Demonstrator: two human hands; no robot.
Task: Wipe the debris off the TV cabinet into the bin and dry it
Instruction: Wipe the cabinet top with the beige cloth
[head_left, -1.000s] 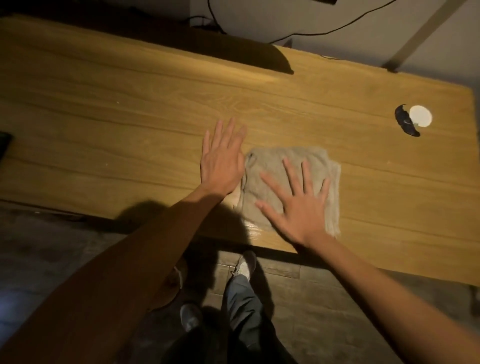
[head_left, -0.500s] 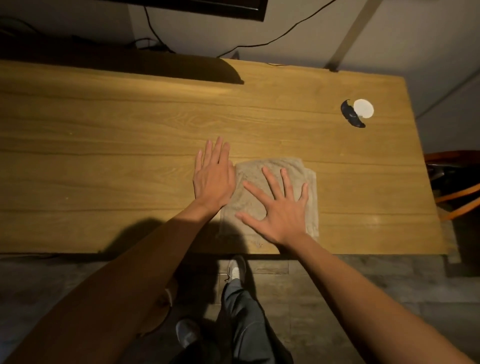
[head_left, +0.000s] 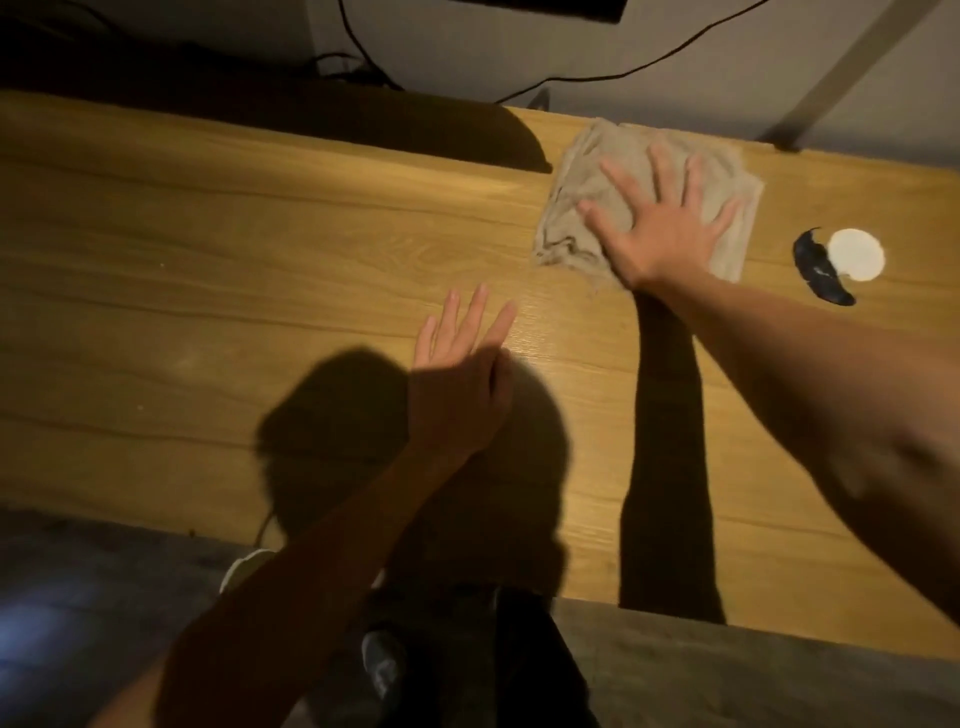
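Note:
A folded beige cloth (head_left: 576, 197) lies flat on the wooden TV cabinet top (head_left: 260, 249), near its back edge. My right hand (head_left: 665, 228) presses down on the cloth with fingers spread. My left hand (head_left: 462, 374) rests flat on the bare wood nearer the front, palm down, fingers apart, holding nothing. A few tiny pale specks show on the wood at the left. No bin is in view.
A round white opening (head_left: 854, 254) with a dark curved cover (head_left: 821, 270) sits in the cabinet top right of the cloth. Black cables (head_left: 363, 57) run along the wall behind. The cabinet's front edge is below; my legs and shoes (head_left: 384, 670) stand on the dark floor.
My right hand has pushed the cloth away from the front edge to the back of the cabinet top. My left hand has stayed near the front, apart from the cloth.

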